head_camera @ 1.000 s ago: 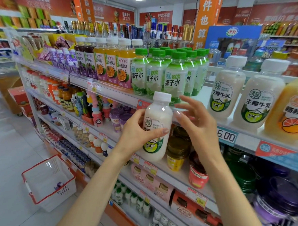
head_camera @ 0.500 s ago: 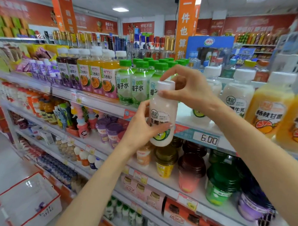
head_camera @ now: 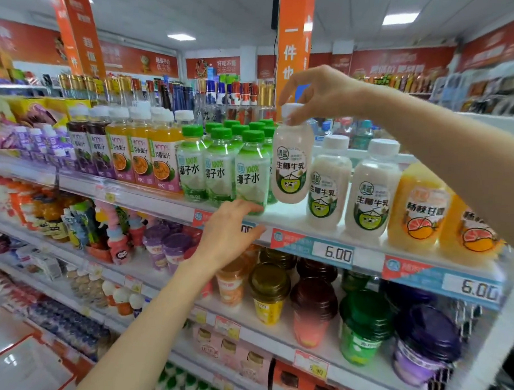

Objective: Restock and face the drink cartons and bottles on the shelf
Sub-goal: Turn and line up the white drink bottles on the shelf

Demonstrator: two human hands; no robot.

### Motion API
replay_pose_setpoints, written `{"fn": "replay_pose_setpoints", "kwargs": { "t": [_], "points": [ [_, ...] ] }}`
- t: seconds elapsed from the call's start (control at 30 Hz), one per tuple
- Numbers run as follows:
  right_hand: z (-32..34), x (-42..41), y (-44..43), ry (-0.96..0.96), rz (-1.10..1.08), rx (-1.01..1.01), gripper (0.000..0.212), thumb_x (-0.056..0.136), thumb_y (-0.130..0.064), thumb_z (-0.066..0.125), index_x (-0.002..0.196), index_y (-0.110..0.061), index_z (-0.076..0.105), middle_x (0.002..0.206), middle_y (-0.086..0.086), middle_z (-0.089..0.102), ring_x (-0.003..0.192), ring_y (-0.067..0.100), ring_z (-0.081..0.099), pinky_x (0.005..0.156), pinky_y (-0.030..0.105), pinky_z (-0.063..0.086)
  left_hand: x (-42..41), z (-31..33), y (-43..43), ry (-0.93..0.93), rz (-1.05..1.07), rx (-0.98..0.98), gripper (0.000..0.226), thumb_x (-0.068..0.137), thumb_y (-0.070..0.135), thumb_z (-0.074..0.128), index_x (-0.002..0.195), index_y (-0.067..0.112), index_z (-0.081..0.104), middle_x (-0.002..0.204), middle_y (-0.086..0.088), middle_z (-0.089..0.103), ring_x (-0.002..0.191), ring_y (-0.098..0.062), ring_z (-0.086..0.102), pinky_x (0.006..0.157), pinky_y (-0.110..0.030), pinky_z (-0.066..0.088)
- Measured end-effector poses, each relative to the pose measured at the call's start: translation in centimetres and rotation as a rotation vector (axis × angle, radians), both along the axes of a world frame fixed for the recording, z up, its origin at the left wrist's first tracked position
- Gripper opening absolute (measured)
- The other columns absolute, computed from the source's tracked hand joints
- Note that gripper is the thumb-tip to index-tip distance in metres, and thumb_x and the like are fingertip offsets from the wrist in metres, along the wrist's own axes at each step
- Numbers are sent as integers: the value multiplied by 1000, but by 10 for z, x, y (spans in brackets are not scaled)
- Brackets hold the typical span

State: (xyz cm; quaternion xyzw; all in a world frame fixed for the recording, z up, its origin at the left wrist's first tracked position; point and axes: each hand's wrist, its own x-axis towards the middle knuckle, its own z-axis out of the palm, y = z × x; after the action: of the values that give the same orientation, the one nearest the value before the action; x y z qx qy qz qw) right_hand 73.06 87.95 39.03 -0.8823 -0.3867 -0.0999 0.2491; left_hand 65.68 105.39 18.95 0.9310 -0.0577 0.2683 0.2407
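Pinching the white cap from above, the right hand (head_camera: 319,91) holds the milk bottle (head_camera: 292,167) upright over the open slot near the shelf (head_camera: 368,254) front edge. Three front-row green-capped bottles (head_camera: 221,169) stand just beside it, with two matching milk bottles (head_camera: 328,183) and two orange bottles (head_camera: 420,205) on the other side. The left hand (head_camera: 230,232), fingers relaxed, reaches the shelf lip.

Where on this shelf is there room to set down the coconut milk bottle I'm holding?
One bare patch of shelf, under the held bottle, between the coconut water bottles and the two standing coconut milk bottles. Elsewhere the front row is packed: juice bottles left, orange drinks right.
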Motion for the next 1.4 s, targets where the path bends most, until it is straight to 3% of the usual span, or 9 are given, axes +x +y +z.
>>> {"fn": "replay_pose_setpoints", "kwargs": {
  "t": [0.1, 0.27, 0.47, 0.77, 0.87, 1.0, 1.13, 1.3, 1.4],
  "points": [
    [-6, 5, 1, -10, -30, -59, 35, 80, -15, 74, 112, -16, 63, 85, -15, 53, 72, 5, 52, 70, 22, 40, 3, -3, 3, -16, 6, 36, 34, 87, 30, 64, 119, 22, 61, 123, 4, 59, 117, -14, 45, 91, -25, 33],
    [-25, 12, 5, -28, -69, -95, 38, 79, -18, 75, 114, -13, 64, 83, -20, 46, 93, 10, 48, 85, 21, 35, 6, -4, 4, -31, -20, 48, 31, 88, 28, 62, 118, 23, 62, 123, 8, 59, 117, -13, 44, 93, -28, 35],
    [-35, 18, 5, -43, -109, -80, 35, 80, -21, 75, 112, -15, 65, 100, -6, 45, 84, 10, 49, 83, 26, 36, 8, -6, 4, -39, -35, 40, 30, 89, 27, 61, 118, 24, 62, 124, 8, 58, 117, -10, 43, 91, -25, 34],
    [-38, 21, 1, -71, -113, -160, 46, 86, -28, 69, 128, -17, 55, 138, 5, 51, 125, 22, 48, 102, 31, 33, 9, -9, -5, -7, -49, 17, 30, 89, 26, 60, 119, 23, 61, 125, 6, 56, 119, -10, 42, 93, -28, 35],
    [-23, 22, -14, -105, -195, -263, 53, 82, -38, 70, 129, -18, 55, 131, 2, 55, 110, 17, 50, 94, 28, 35, 8, -9, -5, -5, -49, 26, 31, 89, 27, 60, 120, 22, 60, 126, 6, 55, 119, -11, 42, 93, -28, 35],
    [-14, 24, -38, -36, -253, -447, 47, 75, -48, 73, 114, -24, 63, 99, -8, 63, 85, 13, 61, 86, 30, 44, 9, -3, -12, -33, -72, 18, 33, 89, 27, 61, 122, 21, 59, 123, 5, 55, 118, -11, 43, 93, -27, 36],
    [-25, 22, -45, -25, -228, -321, 40, 77, -35, 76, 112, -21, 64, 73, -9, 63, 68, 8, 65, 72, 25, 48, 10, 4, -23, -61, -110, 3, 35, 88, 26, 63, 122, 20, 58, 122, 3, 55, 116, -13, 45, 96, -30, 39],
    [-32, 17, -49, -70, -221, -145, 34, 79, -25, 76, 111, -16, 69, 71, -19, 54, 63, 5, 59, 56, 15, 39, 9, 7, -30, -58, -130, -8, 36, 87, 26, 63, 122, 19, 57, 122, 1, 52, 118, -13, 44, 98, -32, 39],
    [-23, 10, -53, -113, -224, -91, 38, 77, -25, 77, 113, -16, 67, 91, -9, 57, 71, 10, 58, 60, 13, 39, 6, 11, -30, -59, -146, -14, 36, 87, 25, 63, 122, 19, 56, 121, 2, 52, 117, -13, 45, 96, -26, 37]
  ]
}}
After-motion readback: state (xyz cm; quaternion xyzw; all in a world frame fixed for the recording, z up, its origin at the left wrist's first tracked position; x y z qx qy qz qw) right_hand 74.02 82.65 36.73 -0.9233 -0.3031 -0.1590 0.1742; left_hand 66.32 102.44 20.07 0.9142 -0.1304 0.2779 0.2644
